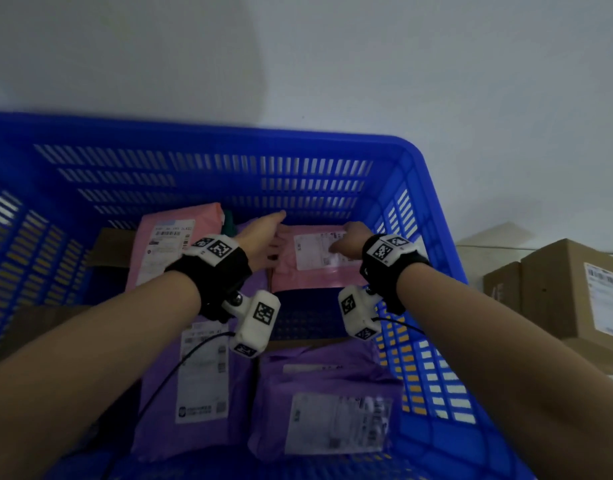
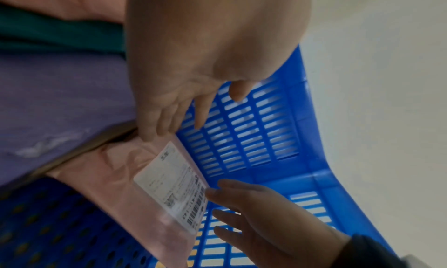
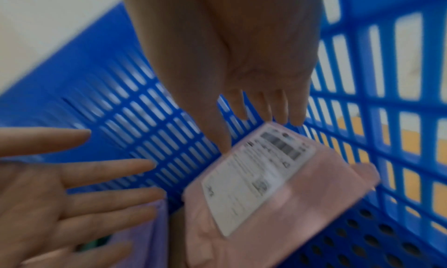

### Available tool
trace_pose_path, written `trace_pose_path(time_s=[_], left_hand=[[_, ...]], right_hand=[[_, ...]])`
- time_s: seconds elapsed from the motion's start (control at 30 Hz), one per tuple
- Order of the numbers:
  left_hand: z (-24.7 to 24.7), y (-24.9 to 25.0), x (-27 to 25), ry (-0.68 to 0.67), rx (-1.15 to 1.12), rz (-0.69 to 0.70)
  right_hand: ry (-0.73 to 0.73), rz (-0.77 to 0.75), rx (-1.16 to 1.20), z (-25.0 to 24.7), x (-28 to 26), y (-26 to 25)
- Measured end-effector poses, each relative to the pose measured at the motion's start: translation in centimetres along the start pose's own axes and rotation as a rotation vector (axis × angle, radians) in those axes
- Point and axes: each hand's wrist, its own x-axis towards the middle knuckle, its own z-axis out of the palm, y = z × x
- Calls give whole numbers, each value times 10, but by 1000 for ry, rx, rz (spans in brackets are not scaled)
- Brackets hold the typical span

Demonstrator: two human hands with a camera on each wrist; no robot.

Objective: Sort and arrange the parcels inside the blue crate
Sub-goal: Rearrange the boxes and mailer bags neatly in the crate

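Against a pale wall, both hands reach into the crate [image 1: 229, 133], left grip [image 1: 263, 240] and right grip [image 1: 350, 240] spread flat around the far pink parcel [image 1: 308, 275].

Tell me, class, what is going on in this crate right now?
A person reaches both hands into a blue crate holding pink and purple parcels. The left hand and right hand, fingers extended, are at the far edge of a pink parcel lying label up in the far right corner. Neither hand visibly grips it. Another pink parcel and purple parcels lie beside it, and brown cardboard boxes sit outside the crate.
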Motion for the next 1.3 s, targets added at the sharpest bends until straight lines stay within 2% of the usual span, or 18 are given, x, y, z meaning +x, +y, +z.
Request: trace_pose_path(time_s=[0.1,0.2,0.33,0.43,0.53,0.63,0.77,1.03,1.17,1.3], left_hand=[[-6,0,-21,-74,161,29],[-6,-4,-44,-174,494,48],[3,-20,-65,-412,919,-35],[10,-40,-69,-536,1155,-64],[17,-56,-68,-596,1265,-68],[23,-68,-66,-610,1325,-86],[24,-74,-63,-607,1336,-22],[-7,-37,-74,-509,963,43],[-31,-8,-71,-352,842,119],[-42,2,-63,-278,731,134]], right_hand=[[-40,-58,-60,-7,-20,-7],[-169,-112,-95,-10,-44,-15],[-276,-160,-95,-12,-72,-23],[-372,-190,-85,-9,-90,-22],[-502,-200,-143,-4,-106,-21],[-485,-220,-160,4,-112,-19],[-463,-225,-120,6,-113,-17],[-512,-228,-80,-17,-107,-24],[-273,-234,7,-29,-94,-25],[-82,-153,-161,-37,-83,-23]])
